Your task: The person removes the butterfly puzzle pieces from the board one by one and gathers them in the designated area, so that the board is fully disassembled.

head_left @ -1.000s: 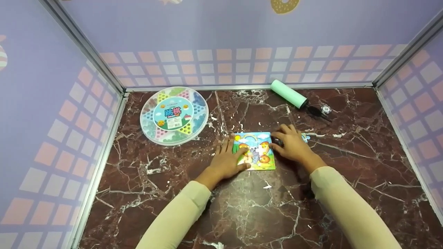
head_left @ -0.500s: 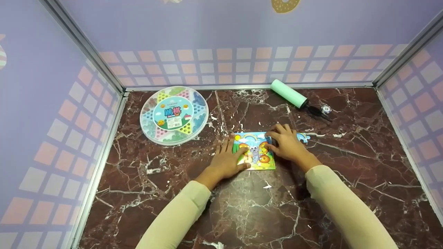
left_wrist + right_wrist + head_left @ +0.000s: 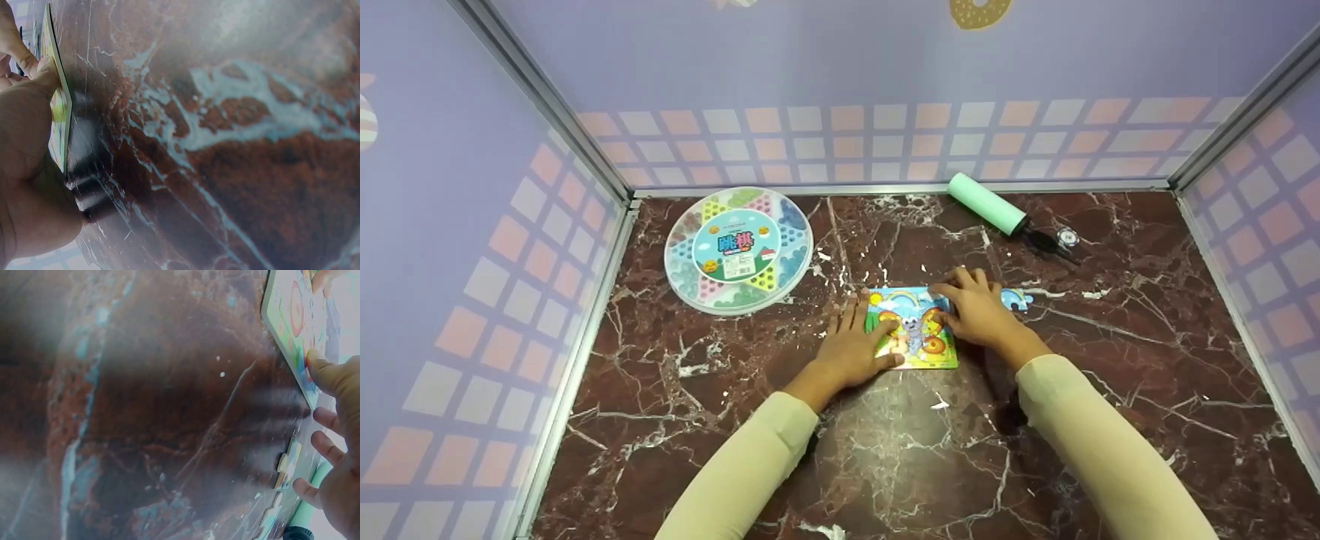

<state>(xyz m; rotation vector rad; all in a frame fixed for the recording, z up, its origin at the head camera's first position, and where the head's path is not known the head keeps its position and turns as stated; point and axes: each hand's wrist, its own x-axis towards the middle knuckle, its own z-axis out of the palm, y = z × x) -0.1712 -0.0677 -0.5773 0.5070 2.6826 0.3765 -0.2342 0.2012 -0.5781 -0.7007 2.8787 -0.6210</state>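
One animal jigsaw board (image 3: 915, 328), set between left hand (image 3: 849, 354) and right hand (image 3: 982, 313).

Board location: flat on the marble-patterned tabletop (image 3: 877, 465), touching both hands; outline near square, hence no clear long axis. Left hand: fingers extended and spread along the left edge, thumb over the face. Right hand: fingers bent near the upper-right corner, thumb on the face; pinch on a piece: cannot tell. Loose jigsaw pieces (image 3: 289, 466): at least two in the right wrist view, off the board, nearer to the right hand. Other counts: one round Chinese checkers set (image 3: 739, 251), far left; one mint-green cylinder (image 3: 988, 204) and one small round disc (image 3: 1066, 237), far right.
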